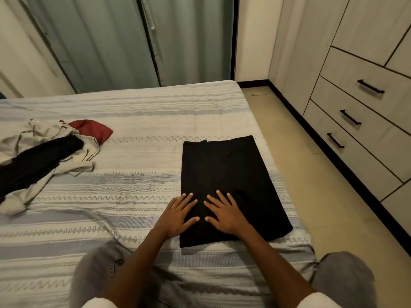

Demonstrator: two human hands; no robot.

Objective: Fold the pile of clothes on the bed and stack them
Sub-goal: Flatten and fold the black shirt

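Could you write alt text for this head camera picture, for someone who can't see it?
Both hands, left hand and right hand, press flat on a folded black garment lying on a striped bed. An unfolded pile of clothes, grey, black and red, waits at the left.

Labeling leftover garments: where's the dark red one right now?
In the head view the dark red garment lies at the far edge of the unfolded pile, on the left of the bed, touching the beige garment.
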